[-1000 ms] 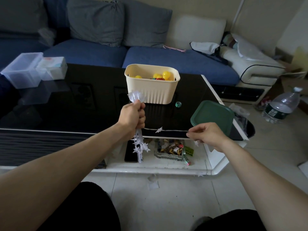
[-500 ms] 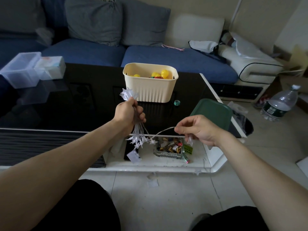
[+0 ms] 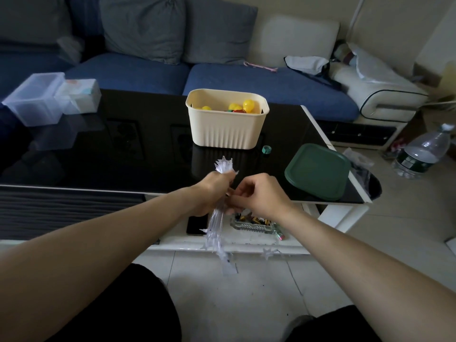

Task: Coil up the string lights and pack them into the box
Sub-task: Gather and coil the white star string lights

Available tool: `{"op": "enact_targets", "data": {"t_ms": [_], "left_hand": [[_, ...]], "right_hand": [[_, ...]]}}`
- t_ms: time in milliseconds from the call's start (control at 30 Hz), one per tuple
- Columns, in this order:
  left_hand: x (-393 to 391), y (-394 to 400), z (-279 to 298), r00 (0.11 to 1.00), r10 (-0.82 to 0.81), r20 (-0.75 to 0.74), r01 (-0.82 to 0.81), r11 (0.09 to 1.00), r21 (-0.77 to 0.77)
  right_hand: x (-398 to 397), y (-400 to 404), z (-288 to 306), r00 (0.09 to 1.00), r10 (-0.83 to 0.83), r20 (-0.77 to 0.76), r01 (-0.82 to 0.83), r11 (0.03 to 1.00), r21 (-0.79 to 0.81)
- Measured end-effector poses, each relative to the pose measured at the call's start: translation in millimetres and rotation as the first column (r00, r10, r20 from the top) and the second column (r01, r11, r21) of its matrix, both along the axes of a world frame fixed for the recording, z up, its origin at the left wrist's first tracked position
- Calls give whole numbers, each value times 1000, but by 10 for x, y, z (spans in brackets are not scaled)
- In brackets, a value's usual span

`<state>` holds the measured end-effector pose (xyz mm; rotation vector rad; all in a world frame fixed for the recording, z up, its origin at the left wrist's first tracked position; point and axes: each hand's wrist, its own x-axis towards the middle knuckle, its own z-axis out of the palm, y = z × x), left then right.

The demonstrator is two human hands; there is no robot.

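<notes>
Pale white string lights point(image 3: 217, 230) hang from the left hand point(image 3: 209, 193). Beyond it, a cream, vertically ribbed box point(image 3: 227, 129) stands on the glossy black bench point(image 3: 123, 154); right of the right hand point(image 3: 259, 196) lies a dark green lid point(image 3: 318, 171).

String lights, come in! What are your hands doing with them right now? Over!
Left hand grips string lights bundle. Right hand pinches strand beside it. Cream box open on table, nothing between. Over.
</notes>
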<state>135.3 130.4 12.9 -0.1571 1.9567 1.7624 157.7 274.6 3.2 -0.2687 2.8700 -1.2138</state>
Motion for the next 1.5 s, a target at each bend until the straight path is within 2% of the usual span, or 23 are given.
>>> {"op": "enact_targets", "data": {"t_ms": [100,167,300,400,500,567,667,767,900,1000,1133,1367,1433,1500], "left_hand": [[-12,24,-70,992,-97,-83,78,974,-211],[-28,3,-76,990,-104,-92,78,963,-257],[-49,-67,-5,995,-12,-102,-5,986,-168],[-76,-138,57,989,97,-115,-104,993,-62],[-83,-160,81,982,148,-114,-148,989,13],[-71,-148,79,985,137,-109,-135,991,24],[-54,-132,66,990,92,-110,-92,996,6],[-46,-106,69,992,61,-107,-59,998,18],[-27,-78,75,994,-38,-103,42,999,34],[8,-64,56,979,-130,-158,133,991,8],[58,-22,32,971,-132,-200,136,991,7],[45,-22,2,960,-88,-264,86,996,-20],[32,-26,-1,959,-49,-279,42,999,-32],[7,-36,-6,956,15,-293,-24,999,-28]], "right_hand": [[-11,-59,-29,1000,10,-21,-10,1000,19],[-15,-50,-18,998,55,33,-55,998,3],[-19,88,25,927,140,348,-125,990,-65],[-7,241,61,786,157,598,-148,987,-65],[23,310,100,655,214,725,-72,973,-221],[41,256,129,668,247,702,60,923,-381],[17,120,155,763,198,616,289,747,-598],[-10,35,176,861,77,503,340,648,-681],[11,-21,206,914,-50,402,344,623,-703],[18,-60,185,922,-177,343,371,652,-661],[29,-102,142,919,-296,261,394,708,-586],[67,-153,171,948,-252,196,318,794,-518],[82,-175,202,967,-215,134,251,873,-417],[100,-197,236,987,-99,126,134,942,-308]]}}
